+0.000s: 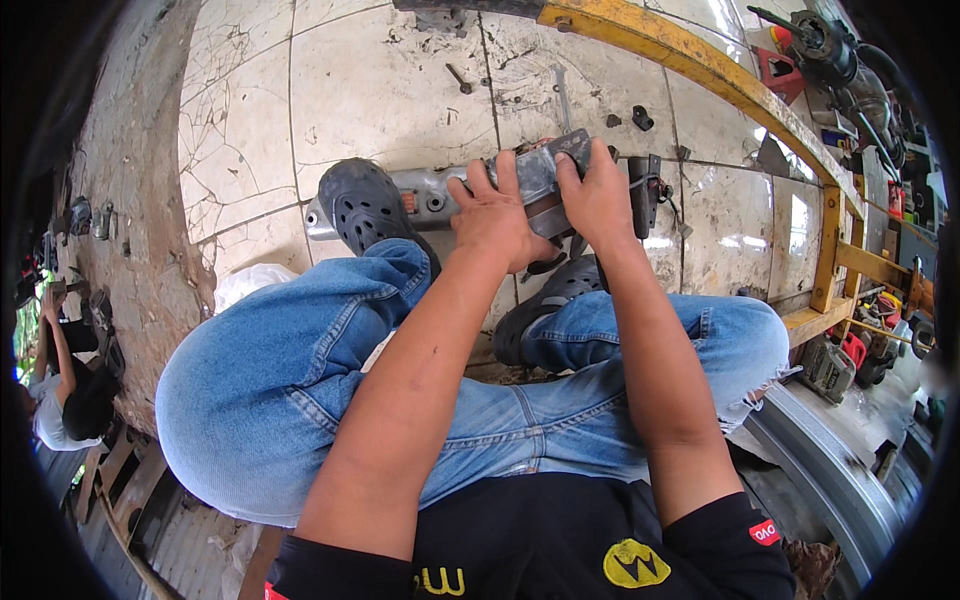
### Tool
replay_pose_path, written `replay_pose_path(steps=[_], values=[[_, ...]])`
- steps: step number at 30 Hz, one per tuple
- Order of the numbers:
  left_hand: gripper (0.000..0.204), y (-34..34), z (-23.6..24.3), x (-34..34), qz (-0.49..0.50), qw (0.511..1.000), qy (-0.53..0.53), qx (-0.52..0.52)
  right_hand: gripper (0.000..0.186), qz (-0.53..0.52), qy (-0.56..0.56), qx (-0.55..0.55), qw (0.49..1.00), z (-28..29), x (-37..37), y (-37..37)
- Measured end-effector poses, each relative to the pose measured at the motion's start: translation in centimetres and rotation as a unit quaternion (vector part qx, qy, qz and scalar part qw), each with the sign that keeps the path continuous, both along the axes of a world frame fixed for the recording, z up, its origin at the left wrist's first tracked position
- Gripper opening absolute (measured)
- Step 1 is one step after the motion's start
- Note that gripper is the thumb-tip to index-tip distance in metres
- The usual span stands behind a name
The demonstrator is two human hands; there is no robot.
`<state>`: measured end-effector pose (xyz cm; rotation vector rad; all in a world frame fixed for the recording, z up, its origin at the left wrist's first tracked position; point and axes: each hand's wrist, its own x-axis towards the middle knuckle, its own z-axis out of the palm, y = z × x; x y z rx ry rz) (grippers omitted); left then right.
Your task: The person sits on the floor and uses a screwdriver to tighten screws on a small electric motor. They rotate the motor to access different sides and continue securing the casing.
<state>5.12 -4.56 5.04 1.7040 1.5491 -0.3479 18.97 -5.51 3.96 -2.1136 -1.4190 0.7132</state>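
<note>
We sit low over a tiled floor [370, 90], and our clearest room for moving lies on the far side of the metal bar [432, 195], where bare tile runs up to a yellow beam [700, 70]. That beam closes off the upper right and meets a yellow post [828, 250] on our right. On the near side, our 2 bent knees and 2 black shoes leave little space: the left shoe [360, 205] overlaps the bar, and the right shoe [548, 308] stands just short of it. To the left, the tiles end at a rough brown edge of ground [135, 200].

The bar lies on the floor in front of us, its long axis running left to right, with the right end slightly farther away. Its rounded left end points left; a dark bracket [645, 190] sits near its right end.

Our left hand [492, 215] lies palm down over the bar, fingers spread; we cannot tell how firmly it grips. Our right hand [597, 200] closes around the right end of a grey block [540, 172] above the bar, thumb on top. Beyond them, 1 bolt [459, 79] and 1 small black part [642, 118] lie on the tiles.
</note>
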Motion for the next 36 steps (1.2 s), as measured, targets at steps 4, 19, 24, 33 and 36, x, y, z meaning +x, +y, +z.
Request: replay_pose_path(steps=[4,19,24,33,36], values=[[0.141,0.16,0.26,0.05,0.002,1.000,-0.005,-0.012,0.028,0.014,-0.017,0.010,1.000,-0.30,0.00,-0.06],[0.141,-0.11,0.15,-0.03,0.000,1.000,-0.002,-0.004,0.025,0.036,-0.016,0.009,0.999,0.01,-0.03,0.02],[0.141,-0.07,0.62,0.00,0.004,1.000,-0.003,-0.020,0.026,0.026,-0.024,0.005,0.999,-0.22,-0.04,0.03],[0.141,-0.06,0.21,-0.25,-0.002,1.000,-0.012,-0.007,0.028,0.030,0.000,-0.008,1.000,0.01,0.30,0.28],[0.141,-0.05,0.18,0.13,-0.006,1.000,-0.008,0.011,0.031,0.022,-0.007,-0.005,1.000,-0.58,0.63,0.24]])
